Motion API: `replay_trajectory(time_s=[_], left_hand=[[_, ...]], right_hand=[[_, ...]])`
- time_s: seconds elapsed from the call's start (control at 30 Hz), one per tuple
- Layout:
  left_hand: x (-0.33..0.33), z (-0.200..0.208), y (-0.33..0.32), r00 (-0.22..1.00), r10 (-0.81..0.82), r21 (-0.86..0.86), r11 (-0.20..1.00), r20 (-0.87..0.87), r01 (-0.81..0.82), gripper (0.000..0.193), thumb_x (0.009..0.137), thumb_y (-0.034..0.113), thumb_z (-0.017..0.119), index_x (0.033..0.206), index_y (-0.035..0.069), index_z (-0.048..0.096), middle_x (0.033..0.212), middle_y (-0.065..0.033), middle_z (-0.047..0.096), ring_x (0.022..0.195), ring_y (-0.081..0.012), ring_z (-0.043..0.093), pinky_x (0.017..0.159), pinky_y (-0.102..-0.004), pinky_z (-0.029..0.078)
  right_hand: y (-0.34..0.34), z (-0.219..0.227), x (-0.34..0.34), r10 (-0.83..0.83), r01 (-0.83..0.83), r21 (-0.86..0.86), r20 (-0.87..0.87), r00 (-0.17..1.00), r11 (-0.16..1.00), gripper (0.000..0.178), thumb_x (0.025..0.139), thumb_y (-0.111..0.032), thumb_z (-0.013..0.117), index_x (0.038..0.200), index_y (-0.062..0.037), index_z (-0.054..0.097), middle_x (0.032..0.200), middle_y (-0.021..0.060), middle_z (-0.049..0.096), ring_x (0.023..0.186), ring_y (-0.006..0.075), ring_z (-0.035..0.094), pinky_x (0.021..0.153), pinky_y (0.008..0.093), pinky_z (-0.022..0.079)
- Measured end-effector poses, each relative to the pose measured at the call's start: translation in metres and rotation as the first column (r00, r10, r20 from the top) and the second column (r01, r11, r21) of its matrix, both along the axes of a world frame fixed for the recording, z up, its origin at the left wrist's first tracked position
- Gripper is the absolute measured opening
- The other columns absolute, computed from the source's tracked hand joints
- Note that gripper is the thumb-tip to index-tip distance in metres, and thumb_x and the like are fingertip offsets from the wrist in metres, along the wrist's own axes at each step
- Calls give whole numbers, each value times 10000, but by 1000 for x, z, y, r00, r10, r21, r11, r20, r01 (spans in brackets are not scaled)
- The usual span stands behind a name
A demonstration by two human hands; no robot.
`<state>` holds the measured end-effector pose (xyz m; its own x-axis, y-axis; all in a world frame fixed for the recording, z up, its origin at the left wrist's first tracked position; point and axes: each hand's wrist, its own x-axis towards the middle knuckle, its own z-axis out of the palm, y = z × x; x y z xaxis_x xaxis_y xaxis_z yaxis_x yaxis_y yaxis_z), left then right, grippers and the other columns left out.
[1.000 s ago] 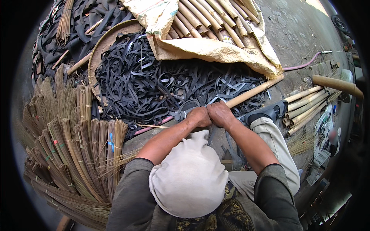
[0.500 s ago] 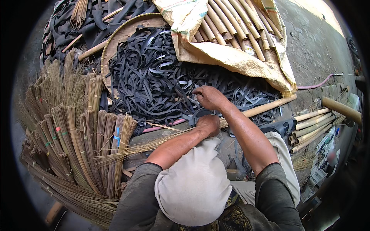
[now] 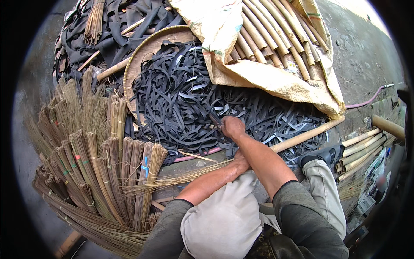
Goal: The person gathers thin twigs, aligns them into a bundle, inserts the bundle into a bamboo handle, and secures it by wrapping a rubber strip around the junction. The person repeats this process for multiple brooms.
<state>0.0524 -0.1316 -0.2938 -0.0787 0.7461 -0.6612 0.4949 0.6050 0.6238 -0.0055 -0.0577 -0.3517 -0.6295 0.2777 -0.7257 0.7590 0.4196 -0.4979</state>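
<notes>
right hand [image 3: 233,127]: in the head view, it has come down and to the left since half a second ago, onto a dark tool [image 3: 215,119]; its forearm [image 3: 265,157] now crosses in front of the left hand [image 3: 239,160]. fingers curled round the tool's near end.
dark tool: narrow, long axis slanting, far end pointing up and left over the black strips [image 3: 172,99].
pole [image 3: 308,134] and straw [image 3: 185,178]: roughly one slanting line, pole toward the upper right, straw tips toward the lower left.
black strips: a tangled heap beyond the hands, partly in a round tray [image 3: 146,52].
sack [image 3: 258,75]: pale, overhanging the heap's far side, bamboo sticks [image 3: 255,39] on it.
grass bundles [image 3: 129,172]: at the left, crossed by the straw tips.
in the way: the forearm hides where pole and straw meet.
left hand: at the straw's inner end, fingers mostly hidden; cannot tell if they are closed.
places: dark tool in the right hand, beyond the left; pole to the right of both.
</notes>
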Motion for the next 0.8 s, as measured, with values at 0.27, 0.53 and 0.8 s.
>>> replay_trajectory(time_s=[0.27, 0.53, 0.8], left_hand=[[-5, 19, 21, 998, -57, -160, 985, 16, 59, 346, 913, 229, 644, 1210, 68, 721, 1204, -193, 741, 1133, -347, 717, 966, -464, 567], [-3, 34, 20, 996, -41, -195, 980, -76, 25, 331, 816, 152, 716, 1121, 42, 777, 1123, -194, 766, 1070, -336, 749, 929, -441, 597], [-3, 34, 23, 976, -96, -163, 985, -195, 64, 332, 856, 213, 697, 1140, 56, 768, 1122, -188, 767, 1067, -344, 746, 919, -442, 597]], right_hand=[[37, 70, -1, -349, 129, -470, -418, 839, 873, 142, 899, -188, 637, 918, -50, 670, 1403, 162, 557, 1192, 254, 586, 1033, 354, 445], [111, 263, 45, -837, -144, -862, -507, 206, 487, 155, 1011, -151, 474, 1054, -33, 565, 1313, 249, 637, 1384, 358, 518, 1213, 478, 359], [107, 410, 189, -715, 208, -704, -699, -33, 679, 321, 1065, -279, 593, 1232, -12, 531, 875, 52, 509, 642, 91, 407, 502, 241, 374]])
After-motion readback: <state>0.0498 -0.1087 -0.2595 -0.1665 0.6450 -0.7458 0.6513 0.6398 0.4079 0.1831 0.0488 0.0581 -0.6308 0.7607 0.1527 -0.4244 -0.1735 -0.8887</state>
